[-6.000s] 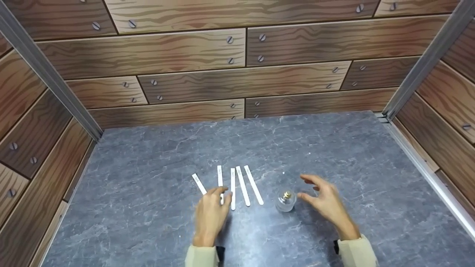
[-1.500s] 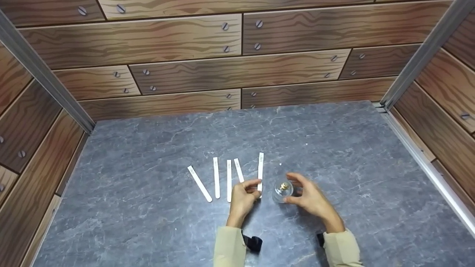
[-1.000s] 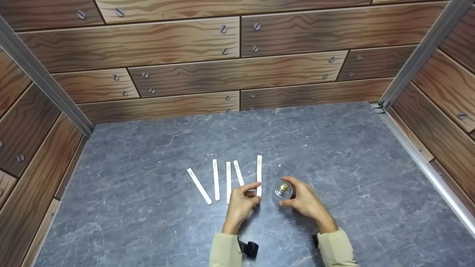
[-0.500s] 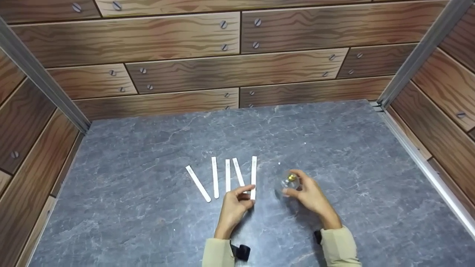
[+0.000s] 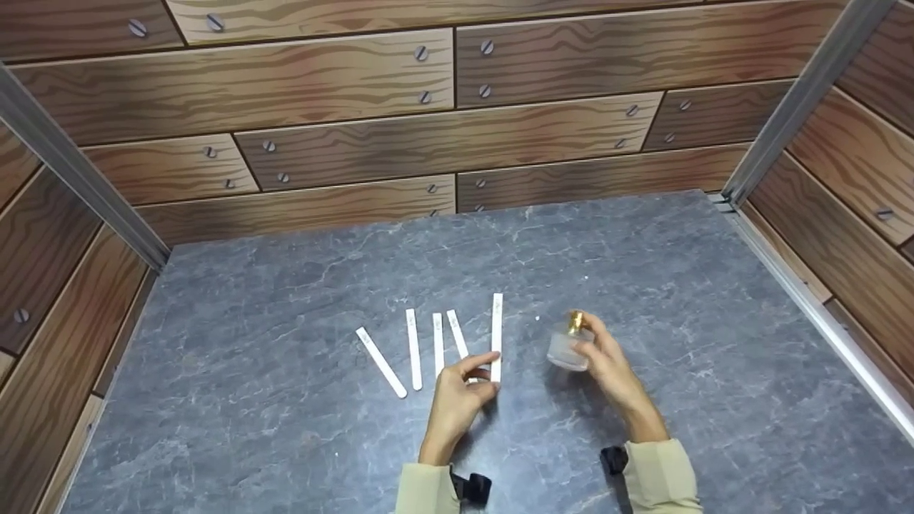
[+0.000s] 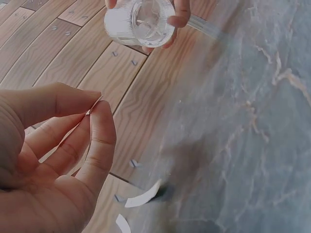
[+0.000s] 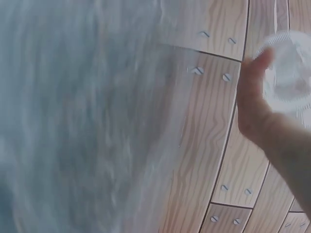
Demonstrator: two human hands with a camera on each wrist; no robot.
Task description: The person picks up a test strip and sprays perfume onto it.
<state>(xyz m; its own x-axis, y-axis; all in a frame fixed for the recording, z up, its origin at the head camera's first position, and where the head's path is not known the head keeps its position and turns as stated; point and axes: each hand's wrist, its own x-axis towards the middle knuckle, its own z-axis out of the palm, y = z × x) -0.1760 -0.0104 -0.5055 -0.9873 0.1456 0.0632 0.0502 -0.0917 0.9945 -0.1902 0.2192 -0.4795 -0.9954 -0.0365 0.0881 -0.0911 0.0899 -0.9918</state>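
Note:
My left hand [image 5: 455,403] pinches the lower end of a white paper test strip [image 5: 497,321] between thumb and fingers. In the left wrist view this strip [image 6: 97,103] shows only as a thin edge. To its right, my right hand [image 5: 613,375] grips a clear perfume bottle [image 5: 566,353] with a gold spray top [image 5: 575,321], raised off the table and tilted. Its ribbed glass base [image 6: 146,22] faces the left wrist camera. In the right wrist view, the thumb and glass of the bottle [image 7: 291,73] stand at the right edge.
Several more paper strips [image 5: 381,363] lie fanned on the grey marbled table [image 5: 285,428], left of the held one; my left hand partly covers some. Wood-patterned panels [image 5: 343,150] enclose the back and sides. A metal rail [image 5: 821,300] runs along the right edge.
Six seconds ago the bottle stood on the table and all strips lay there. The left hand has taken the rightmost strip. Within the last second the right hand has lifted and tilted the bottle.

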